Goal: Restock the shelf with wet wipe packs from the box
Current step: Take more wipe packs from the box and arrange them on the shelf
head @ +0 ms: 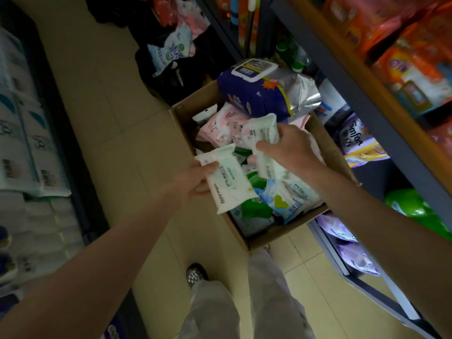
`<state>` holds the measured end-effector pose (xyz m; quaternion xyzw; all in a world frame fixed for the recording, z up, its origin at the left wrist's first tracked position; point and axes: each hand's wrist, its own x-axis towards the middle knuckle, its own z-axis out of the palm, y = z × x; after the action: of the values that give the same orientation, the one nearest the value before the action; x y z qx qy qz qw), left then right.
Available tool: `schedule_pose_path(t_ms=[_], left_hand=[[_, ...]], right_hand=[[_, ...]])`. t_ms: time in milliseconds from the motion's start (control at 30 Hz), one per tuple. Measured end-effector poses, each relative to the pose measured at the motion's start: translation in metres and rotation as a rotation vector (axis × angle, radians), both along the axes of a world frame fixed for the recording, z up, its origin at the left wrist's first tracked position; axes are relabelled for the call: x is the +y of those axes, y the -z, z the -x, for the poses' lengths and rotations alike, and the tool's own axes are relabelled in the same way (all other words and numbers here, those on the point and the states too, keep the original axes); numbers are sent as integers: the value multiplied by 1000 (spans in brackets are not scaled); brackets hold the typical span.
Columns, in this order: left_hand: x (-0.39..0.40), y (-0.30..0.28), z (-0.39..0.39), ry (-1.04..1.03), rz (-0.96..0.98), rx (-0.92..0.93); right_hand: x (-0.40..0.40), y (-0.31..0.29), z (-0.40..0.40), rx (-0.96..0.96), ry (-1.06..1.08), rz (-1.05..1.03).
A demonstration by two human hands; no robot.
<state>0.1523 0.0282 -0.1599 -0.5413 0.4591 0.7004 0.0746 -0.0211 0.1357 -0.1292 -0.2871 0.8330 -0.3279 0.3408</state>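
Head view looks down on a cardboard box (338, 152) standing on the tiled floor, with shelves at 3 o'clock and at 9 o'clock. It is heaped with wet wipe packs: pink ones at 12 o'clock inside it, blue and green ones at 6 o'clock, and a big blue pack (254, 90) perched on the far rim.

The left hand (195, 178) pinches a white pack (227, 178) by its edge, thumb on top, and holds it over the box's near-left side. The right hand (291, 149) has its fingers curled round a pale green pack (263, 133), with what looks like a second pack (269, 166) pressed under the palm; I cannot tell whether that lower one is truly gripped.

Judging the risks: the left hand's hold is an edge pinch on slick film, so the white pack could slip out on the way up to the shelf. If the right hand lifts two packs at once, the lower one may drop back or onto the floor. The big blue pack sits high and tilted, and a knock to the box could topple it.
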Motion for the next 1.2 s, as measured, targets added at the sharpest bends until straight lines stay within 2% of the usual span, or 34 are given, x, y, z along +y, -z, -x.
schedule_pose_path(t_ms=[67,133,200,233,300,500,633,700,733,800,867,933,1000,1100,1200], left_hand=[[8,-1,9,7,-12,21],[11,0,12,-35,7,17],[8,-1,7,-37,36,21],[6,-2,3,-28,29,37],[2,-3,-5,-50,-18,76],[2,-9,-1,-110,-91,80],[11,-5,6,-37,-79,24],[17,-1,10,-15,-44,-11],[18,-1,12,-21,-19,-24],[18,0,14,-17,26,-27],[19,0,14,21,7,-18],[25,-4,16,58,-63,-22],[32,-4,23,39,-201,23],[35,0,27,-36,-354,121],[37,5,27,-47,-418,181]], right_hand=[[-5,-1,-12,-151,-141,-37],[-5,-4,-16,-389,-321,-116],[2,-4,-11,-611,-417,-159],[6,-2,-7,-649,-442,-158],[11,2,-4,-695,-416,-91],[14,9,-4,-838,-139,18],[18,10,1,-803,-181,-74],[22,6,9,-720,-224,-78],[24,2,15,-599,-310,-76],[24,-11,27,-225,-594,-119],[19,-22,31,80,-845,-194],[10,-28,22,220,-1019,-188],[3,-27,5,282,-1127,-157],[6,-9,-12,269,-1078,-34],[19,7,-12,170,-774,85]])
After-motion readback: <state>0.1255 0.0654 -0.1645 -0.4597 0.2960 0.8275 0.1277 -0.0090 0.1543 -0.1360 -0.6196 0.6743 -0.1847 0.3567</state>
